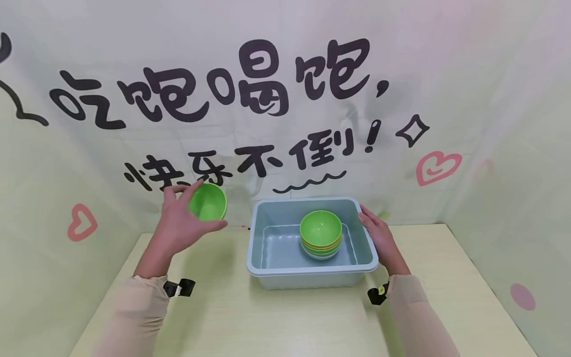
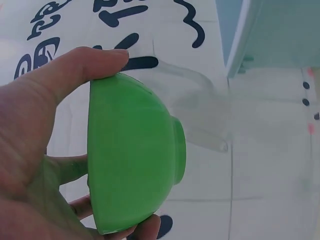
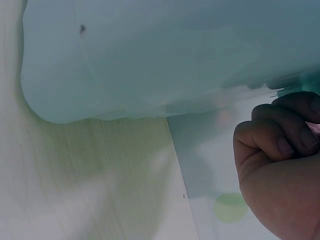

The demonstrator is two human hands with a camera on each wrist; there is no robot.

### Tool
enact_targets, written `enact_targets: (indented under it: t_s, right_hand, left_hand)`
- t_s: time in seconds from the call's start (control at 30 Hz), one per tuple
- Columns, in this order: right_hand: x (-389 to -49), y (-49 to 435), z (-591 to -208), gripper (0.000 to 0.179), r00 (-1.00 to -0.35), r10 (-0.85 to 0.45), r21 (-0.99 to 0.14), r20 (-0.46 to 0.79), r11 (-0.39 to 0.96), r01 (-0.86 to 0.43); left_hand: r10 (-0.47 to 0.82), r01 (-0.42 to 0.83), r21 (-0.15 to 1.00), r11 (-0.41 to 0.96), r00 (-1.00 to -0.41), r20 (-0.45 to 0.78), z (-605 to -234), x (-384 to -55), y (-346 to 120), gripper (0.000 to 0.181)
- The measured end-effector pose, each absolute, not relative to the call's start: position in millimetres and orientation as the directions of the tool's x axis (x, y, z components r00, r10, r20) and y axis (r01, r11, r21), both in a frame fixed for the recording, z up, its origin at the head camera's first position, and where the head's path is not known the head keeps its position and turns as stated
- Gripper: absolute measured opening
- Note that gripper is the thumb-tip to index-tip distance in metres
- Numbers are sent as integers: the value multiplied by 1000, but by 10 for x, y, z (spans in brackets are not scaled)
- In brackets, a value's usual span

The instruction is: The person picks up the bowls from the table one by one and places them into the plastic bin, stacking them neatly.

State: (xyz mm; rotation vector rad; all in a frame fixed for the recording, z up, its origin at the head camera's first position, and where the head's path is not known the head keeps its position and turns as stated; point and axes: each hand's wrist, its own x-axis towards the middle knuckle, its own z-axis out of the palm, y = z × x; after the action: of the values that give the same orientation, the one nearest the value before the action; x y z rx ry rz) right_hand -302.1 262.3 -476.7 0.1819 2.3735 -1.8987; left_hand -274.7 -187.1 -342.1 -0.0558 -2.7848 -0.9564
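My left hand [image 1: 182, 222] pinches a green bowl [image 1: 210, 202] across its rim, thumb on one side and fingers on the other. It is held up in the air left of the bin, tipped onto its side in the left wrist view, its foot [image 2: 179, 150] facing away from the palm. My right hand [image 1: 380, 237] grips the right rim of a light blue plastic bin [image 1: 308, 272], fingers curled in the right wrist view. Inside the bin, right of its middle, stands a stack of several nested bowls [image 1: 321, 229], green on top with yellow and white edges lower down.
The bin stands on a pale wooden table [image 1: 285, 320], near its back edge. Behind rises a white wall covering [image 1: 285, 25] printed with black characters and pink hearts. Similar sheets flank the table left and right. Each wrist wears a black strap.
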Motion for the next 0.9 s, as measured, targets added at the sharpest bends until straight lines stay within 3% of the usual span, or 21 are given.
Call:
enact_targets:
  t_s: [0.9]
  right_hand:
    - [-3024,2634,-4765,64,-985,28,-963,-170,206,172]
  left_hand:
    - [191,254,588,768,-967,170,-3193,-2932,-1331,114]
